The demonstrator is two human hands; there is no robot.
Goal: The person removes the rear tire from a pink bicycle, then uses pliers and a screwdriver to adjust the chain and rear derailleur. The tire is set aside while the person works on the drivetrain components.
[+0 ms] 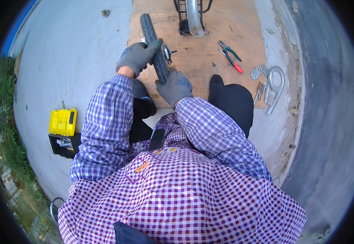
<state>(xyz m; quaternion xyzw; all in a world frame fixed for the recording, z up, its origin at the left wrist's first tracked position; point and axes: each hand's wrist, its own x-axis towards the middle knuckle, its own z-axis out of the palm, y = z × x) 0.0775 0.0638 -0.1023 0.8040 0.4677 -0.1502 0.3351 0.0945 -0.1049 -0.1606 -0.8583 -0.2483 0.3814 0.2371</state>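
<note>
- Holding the black wheel (158, 60) up over the wooden board (193, 81), nearer its left edge, between both hands.
- Gripping the wheel's middle with the left hand (138, 55), curled round from the left side, thumb over the top.
- Cupping the wheel's near end with the right hand (177, 88), bent around it, some fingertips hidden.
- Near the board's right edge, well apart from both hands: green-handled pliers (233, 53).
- By its near right corner: a bent silver bar (281, 85).

Black tyre (160, 67), grey gloved hands (135, 57), purple-and-white checked sleeves (108, 122), yellow toolbox lid (61, 123), tan board (236, 24)
</note>
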